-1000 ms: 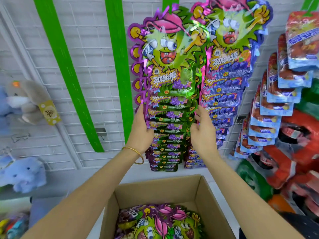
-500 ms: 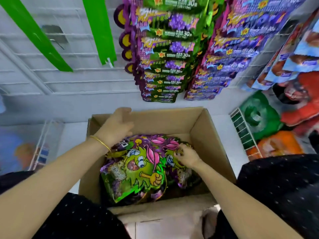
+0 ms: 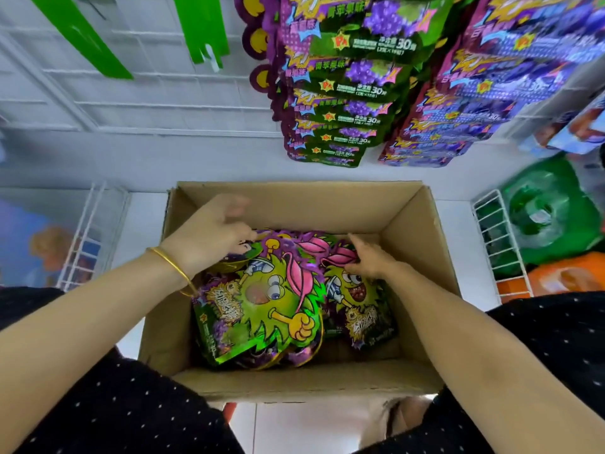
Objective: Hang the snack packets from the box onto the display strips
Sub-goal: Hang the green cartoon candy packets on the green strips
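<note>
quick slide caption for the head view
Left hand and right hand reach into a cardboard box of snack packets, below hung packets.

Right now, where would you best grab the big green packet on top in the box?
Probably pinch the green packet by its upper edge beside the pink cap, from above at the far side of the box. It lies face up, so only its thin rim offers a pinch.

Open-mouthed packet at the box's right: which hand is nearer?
Right. Right hand touches that packet at its top edge; left hand sits farther left, by the big packet.
</note>
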`<action>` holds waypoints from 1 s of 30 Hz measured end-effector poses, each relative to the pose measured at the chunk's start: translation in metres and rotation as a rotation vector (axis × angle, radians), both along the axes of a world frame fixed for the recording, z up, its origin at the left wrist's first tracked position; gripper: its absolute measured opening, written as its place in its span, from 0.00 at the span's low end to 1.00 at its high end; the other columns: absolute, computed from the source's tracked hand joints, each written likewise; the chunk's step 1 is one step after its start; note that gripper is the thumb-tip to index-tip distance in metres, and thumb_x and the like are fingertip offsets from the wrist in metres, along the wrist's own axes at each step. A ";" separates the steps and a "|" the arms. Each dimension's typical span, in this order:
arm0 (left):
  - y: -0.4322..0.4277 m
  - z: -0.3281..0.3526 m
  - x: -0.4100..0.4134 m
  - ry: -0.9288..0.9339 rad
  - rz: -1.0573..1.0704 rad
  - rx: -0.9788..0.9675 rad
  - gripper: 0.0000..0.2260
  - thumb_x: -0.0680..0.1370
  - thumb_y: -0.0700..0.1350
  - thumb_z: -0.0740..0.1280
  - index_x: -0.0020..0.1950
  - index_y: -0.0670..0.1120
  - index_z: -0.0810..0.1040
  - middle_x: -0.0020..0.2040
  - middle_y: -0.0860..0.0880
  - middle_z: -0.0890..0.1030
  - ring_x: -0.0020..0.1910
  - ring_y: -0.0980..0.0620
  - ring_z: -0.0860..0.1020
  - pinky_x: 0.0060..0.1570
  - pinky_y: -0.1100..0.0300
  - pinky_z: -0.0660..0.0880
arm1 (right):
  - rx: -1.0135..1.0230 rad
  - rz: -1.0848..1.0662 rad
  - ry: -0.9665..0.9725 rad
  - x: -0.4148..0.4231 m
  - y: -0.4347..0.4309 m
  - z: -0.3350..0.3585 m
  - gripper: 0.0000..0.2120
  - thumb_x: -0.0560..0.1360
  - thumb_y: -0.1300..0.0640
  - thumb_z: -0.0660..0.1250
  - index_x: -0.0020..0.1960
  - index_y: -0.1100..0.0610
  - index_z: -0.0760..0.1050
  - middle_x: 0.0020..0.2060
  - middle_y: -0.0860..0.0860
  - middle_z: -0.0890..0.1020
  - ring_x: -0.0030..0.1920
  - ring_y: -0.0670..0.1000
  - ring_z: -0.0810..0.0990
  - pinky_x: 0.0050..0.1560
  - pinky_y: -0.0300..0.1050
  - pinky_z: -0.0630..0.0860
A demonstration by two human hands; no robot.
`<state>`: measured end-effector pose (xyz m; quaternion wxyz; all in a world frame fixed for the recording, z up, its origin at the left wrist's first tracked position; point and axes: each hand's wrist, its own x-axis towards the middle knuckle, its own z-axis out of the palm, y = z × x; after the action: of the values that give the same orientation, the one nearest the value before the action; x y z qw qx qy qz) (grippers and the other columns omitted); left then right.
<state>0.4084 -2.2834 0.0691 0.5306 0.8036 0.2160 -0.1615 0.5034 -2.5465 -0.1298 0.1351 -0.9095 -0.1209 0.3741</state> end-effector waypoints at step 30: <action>-0.066 0.184 0.033 -0.629 -0.478 0.137 0.14 0.71 0.38 0.71 0.29 0.48 0.70 0.27 0.56 0.70 0.28 0.63 0.68 0.34 0.73 0.66 | 0.750 -0.076 -0.332 -0.017 -0.006 0.393 0.06 0.73 0.57 0.69 0.49 0.55 0.81 0.45 0.53 0.82 0.46 0.49 0.80 0.50 0.47 0.75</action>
<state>0.4411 -2.3498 0.2526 0.4637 0.8748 -0.1398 -0.0114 0.4868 -2.5525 0.2628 0.4495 -0.8491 -0.2355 0.1470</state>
